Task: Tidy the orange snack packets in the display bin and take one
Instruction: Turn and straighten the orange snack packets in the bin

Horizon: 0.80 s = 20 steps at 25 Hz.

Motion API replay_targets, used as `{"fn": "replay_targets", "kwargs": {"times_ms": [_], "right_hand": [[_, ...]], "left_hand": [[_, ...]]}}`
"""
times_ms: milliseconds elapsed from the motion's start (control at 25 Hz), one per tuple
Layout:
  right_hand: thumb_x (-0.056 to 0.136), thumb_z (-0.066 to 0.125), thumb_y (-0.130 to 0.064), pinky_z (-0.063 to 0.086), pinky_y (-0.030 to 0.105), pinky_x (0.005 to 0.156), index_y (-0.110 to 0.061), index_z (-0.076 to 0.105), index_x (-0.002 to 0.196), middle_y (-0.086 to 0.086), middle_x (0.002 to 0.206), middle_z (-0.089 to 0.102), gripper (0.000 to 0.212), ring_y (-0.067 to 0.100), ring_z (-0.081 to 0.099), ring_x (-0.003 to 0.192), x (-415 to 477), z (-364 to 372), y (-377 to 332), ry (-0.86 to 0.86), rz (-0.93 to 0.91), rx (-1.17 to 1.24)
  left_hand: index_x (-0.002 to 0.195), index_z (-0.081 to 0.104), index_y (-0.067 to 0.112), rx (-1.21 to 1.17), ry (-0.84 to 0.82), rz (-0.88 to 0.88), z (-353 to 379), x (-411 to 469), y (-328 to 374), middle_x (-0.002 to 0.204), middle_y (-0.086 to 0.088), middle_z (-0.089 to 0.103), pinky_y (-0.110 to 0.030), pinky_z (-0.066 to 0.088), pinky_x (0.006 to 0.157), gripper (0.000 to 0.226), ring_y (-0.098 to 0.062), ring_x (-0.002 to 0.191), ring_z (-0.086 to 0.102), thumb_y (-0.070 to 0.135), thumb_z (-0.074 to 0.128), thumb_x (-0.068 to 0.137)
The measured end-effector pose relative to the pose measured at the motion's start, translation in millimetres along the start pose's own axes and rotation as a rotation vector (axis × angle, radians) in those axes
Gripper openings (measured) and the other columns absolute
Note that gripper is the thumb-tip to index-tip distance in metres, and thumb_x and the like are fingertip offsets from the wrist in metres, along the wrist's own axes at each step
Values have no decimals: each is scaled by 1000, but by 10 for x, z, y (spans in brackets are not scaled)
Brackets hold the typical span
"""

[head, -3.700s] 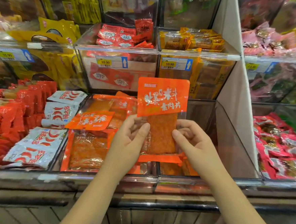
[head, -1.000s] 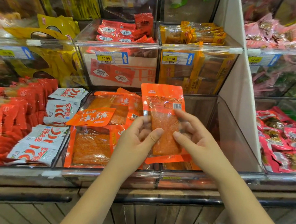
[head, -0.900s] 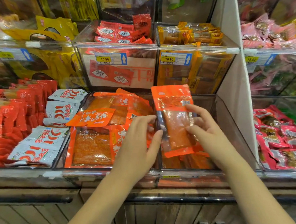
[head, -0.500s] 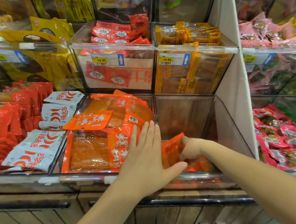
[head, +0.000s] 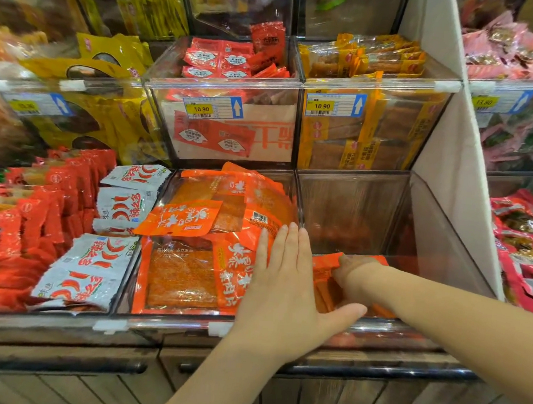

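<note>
Two clear display bins sit side by side on the lower shelf. The left bin (head: 168,319) is piled with orange snack packets (head: 195,215). My left hand (head: 287,285) lies flat with fingers together over the divider, pressing against the pile's right edge. The right bin (head: 431,219) is mostly bare, with a few orange packets (head: 325,262) low at its front. My right hand (head: 353,271) reaches down into that bin and rests among those packets; its fingers are hidden, so whether it grips one cannot be made out.
White chilli packets (head: 90,265) and red packets (head: 21,216) fill the bins at left. Pink-red packets (head: 523,251) lie at right beyond a white divider panel (head: 445,157). Upper bins hold red packets (head: 234,60) and yellow-orange packets (head: 363,57). A wooden counter front runs below.
The orange packet I held up in both hands has gone down into the right bin with my right hand. My left hand has let go and moved flat onto the left bin's pile.
</note>
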State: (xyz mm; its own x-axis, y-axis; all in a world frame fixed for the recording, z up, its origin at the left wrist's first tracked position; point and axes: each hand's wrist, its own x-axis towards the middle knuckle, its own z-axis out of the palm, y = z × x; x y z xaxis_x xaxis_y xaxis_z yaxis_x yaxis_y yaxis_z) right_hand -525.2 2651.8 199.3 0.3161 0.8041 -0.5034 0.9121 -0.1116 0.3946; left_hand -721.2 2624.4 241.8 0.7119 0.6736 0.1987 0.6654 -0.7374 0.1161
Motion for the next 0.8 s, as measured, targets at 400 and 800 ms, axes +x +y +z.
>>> {"fn": "replay_targets", "kwargs": {"times_ms": [400,800], "right_hand": [[103,45,-20,55,31,88,-23,63,126,1,116,74,28,21,70,103,-526,-295,45,698,-15,1173],[111,26,-33,41,41,110,-22,-4,163,4,171,10,62,28,40,145,-761,-491,-780,770,-19,1099]], "left_hand": [[97,67,16,-63,508,54,-408,113,-438,98,-3,64,-46,47,84,32,-27,97,57,35,42,101],[136,54,6,-115,-172,-424,-948,932,-687,125,-11,62,-39,51,95,66,-30,119,60,48,73,89]]}}
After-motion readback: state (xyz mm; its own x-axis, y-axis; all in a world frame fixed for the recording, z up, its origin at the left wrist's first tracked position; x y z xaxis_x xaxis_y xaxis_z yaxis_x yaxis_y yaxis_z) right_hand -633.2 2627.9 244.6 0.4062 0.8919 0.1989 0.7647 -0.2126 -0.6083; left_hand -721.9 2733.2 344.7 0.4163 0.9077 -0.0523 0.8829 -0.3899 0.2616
